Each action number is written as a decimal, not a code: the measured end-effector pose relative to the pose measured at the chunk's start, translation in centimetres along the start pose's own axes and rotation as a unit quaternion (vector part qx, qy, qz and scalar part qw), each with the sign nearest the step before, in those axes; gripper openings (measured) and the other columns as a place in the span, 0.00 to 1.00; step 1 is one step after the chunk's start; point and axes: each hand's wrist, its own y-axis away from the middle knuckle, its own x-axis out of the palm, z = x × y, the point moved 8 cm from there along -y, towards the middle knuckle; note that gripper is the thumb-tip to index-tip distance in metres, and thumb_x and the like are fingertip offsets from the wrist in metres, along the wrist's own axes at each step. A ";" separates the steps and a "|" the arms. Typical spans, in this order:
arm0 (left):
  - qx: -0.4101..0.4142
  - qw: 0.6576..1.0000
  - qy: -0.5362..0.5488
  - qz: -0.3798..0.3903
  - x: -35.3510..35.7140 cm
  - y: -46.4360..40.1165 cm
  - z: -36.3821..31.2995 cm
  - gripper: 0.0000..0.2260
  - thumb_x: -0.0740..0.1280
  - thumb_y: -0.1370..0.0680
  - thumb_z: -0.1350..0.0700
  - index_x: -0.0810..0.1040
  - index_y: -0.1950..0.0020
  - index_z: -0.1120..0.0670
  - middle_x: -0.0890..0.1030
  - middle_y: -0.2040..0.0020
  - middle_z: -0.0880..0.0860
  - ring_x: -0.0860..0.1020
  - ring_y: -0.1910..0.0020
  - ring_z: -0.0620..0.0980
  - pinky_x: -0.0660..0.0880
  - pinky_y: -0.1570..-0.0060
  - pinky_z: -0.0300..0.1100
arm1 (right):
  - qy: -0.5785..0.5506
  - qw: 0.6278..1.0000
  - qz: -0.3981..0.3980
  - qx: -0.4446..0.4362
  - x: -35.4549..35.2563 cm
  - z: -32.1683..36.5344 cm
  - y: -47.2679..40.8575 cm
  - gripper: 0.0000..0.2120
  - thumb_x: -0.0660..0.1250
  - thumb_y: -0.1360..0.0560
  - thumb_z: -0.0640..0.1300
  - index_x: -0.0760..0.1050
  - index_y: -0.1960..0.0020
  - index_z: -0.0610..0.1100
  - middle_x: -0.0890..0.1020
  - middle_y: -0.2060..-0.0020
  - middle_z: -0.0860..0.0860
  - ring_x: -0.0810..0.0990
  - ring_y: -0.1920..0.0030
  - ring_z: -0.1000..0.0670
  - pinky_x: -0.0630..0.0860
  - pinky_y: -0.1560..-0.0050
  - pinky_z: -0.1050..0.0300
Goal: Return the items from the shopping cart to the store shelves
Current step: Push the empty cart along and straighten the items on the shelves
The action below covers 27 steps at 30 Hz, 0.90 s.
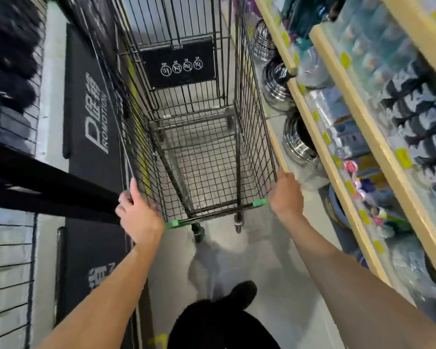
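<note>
A black wire shopping cart stands upright in the centre of the frame, its basket bare, just beside wooden store shelves packed with goods at right.

Both hands grip cart (wire).

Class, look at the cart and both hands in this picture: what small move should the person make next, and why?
Probably roll the shopping cart gently forward along the aisle. Its wire basket shows no items inside, so nothing seems left to shelve here. The left hand and the right hand each grip a near corner of the cart, and the shelves run close along its right side, so a straight push looks best.
</note>
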 end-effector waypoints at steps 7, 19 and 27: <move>0.327 0.931 -0.123 0.110 7.9 -2.7 -15.9 0.15 0.67 0.22 0.57 0.80 0.35 0.50 0.84 0.45 0.55 0.82 0.50 0.61 0.78 0.50 0.52 | -0.097 0.995 -0.019 -0.013 -1.0 1.7 -2.8 0.21 0.64 0.23 0.37 0.72 0.30 0.40 0.77 0.39 0.41 0.77 0.40 0.39 0.75 0.37 0.46; 0.286 0.925 -0.162 0.191 11.5 -19.5 -33.2 0.11 0.65 0.19 0.55 0.83 0.40 0.53 0.85 0.46 0.59 0.81 0.45 0.61 0.77 0.43 0.52 | -0.129 0.988 -0.021 -0.082 -5.9 13.0 -19.2 0.22 0.62 0.18 0.41 0.68 0.25 0.47 0.70 0.26 0.48 0.70 0.27 0.48 0.65 0.28 0.55; 0.280 0.939 -0.146 0.136 12.0 -30.1 -35.1 0.13 0.63 0.18 0.49 0.82 0.40 0.51 0.84 0.46 0.57 0.81 0.45 0.61 0.75 0.45 0.50 | 0.098 0.974 0.045 -0.199 1.4 24.2 -31.5 0.40 0.59 0.24 0.30 0.42 0.19 0.40 0.42 0.19 0.45 0.39 0.19 0.45 0.47 0.21 0.52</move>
